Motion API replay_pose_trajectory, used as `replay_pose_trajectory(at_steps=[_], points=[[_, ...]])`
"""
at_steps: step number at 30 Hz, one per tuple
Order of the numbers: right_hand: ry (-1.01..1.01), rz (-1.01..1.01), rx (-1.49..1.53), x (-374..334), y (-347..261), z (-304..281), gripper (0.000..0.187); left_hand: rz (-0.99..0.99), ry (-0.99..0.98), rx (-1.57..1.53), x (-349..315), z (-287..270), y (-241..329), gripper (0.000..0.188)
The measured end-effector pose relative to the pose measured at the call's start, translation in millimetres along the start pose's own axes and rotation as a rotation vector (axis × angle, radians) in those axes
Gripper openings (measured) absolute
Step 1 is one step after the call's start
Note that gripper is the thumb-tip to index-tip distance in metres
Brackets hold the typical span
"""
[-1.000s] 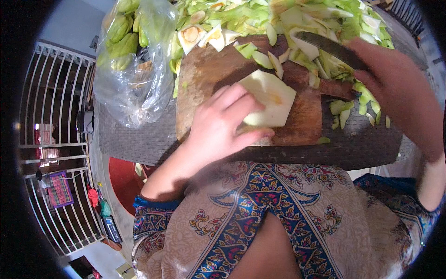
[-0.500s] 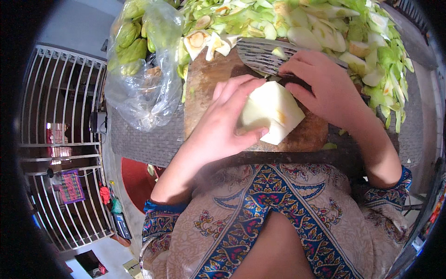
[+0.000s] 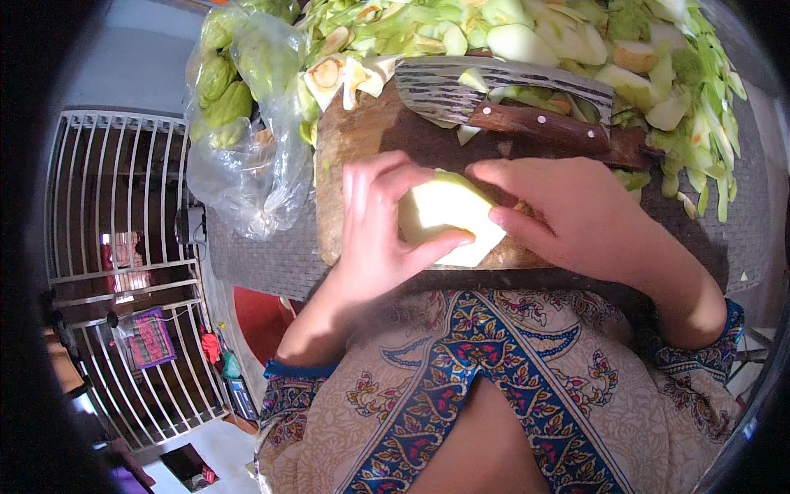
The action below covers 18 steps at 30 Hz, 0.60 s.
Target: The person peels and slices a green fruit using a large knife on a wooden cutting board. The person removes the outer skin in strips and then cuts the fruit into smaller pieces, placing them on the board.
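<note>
A peeled, pale-green vegetable (image 3: 444, 212) with flat cut sides is held over the near part of the wooden cutting board (image 3: 354, 136). My left hand (image 3: 380, 218) is closed round its left side, fingers behind and thumb across the near face. At the right side, my right hand (image 3: 568, 210) has its thumb and forefinger against the vegetable; its other fingers are curled and partly hidden. Beyond my hands lies a broad, dark-streaked blade (image 3: 436, 86), with a riveted wooden handle (image 3: 539, 121) along its near side. A small pale scrap sits on the blade.
Green peelings and pale slices (image 3: 543, 37) are heaped along the far and right side of the table. A clear plastic bag (image 3: 267, 177) of whole green vegetables (image 3: 226, 103) lies left of the board. The table has a grey woven cover (image 3: 263, 255). Something red shows below its left edge.
My right hand has left the knife and come nearer to the vegetable's right side, uncovering the wooden handle. My left hand has shifted slightly with the vegetable, which is turned differently.
</note>
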State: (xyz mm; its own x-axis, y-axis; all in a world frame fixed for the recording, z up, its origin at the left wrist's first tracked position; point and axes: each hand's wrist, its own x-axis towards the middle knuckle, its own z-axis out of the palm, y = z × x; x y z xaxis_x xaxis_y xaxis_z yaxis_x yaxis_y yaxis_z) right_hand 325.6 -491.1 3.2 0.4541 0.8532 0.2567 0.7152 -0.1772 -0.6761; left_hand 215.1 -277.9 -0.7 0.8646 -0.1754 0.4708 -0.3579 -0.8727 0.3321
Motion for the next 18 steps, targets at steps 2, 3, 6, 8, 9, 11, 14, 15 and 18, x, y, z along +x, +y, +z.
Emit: replay_pose_trajectory(at_steps=[2,3,6,8,9,11,14,15,18], points=[[-0.058,-0.024,-0.028,1.1,-2.0,4.1,0.02,0.005,0.079,-0.001,-5.9,3.2,2.6,0.068],[-0.043,-0.024,-0.036,0.1,-1.6,6.3,0.019,0.026,0.104,0.002,-10.0,5.2,0.5,0.066],[-0.014,-0.035,-0.039,1.4,0.8,12.2,0.019,0.08,0.09,0.044,-11.2,2.2,1.3,0.051],[-0.01,-0.035,-0.012,0.5,4.7,13.3,0.02,0.113,0.011,0.014,-6.0,-1.7,1.1,0.045],[-0.057,-0.006,0.003,1.2,5.1,11.0,0.022,0.079,-0.013,0.041,-0.3,-9.2,7.2,0.038],[-0.148,0.054,0.035,2.7,3.5,2.6,0.027,-0.003,-0.115,-0.032,6.9,-18.5,10.6,0.037],[-0.178,0.077,0.111,2.2,-1.1,-1.6,0.037,-0.066,-0.213,-0.08,11.8,-24.8,16.9,0.034],[-0.176,0.063,0.122,2.4,-0.7,-0.9,0.039,-0.046,-0.241,-0.075,11.7,-24.8,16.8,0.033],[-0.164,0.014,0.142,3.2,0.5,5.0,0.043,-0.037,-0.29,-0.085,9.6,-25.2,22.3,0.028]])
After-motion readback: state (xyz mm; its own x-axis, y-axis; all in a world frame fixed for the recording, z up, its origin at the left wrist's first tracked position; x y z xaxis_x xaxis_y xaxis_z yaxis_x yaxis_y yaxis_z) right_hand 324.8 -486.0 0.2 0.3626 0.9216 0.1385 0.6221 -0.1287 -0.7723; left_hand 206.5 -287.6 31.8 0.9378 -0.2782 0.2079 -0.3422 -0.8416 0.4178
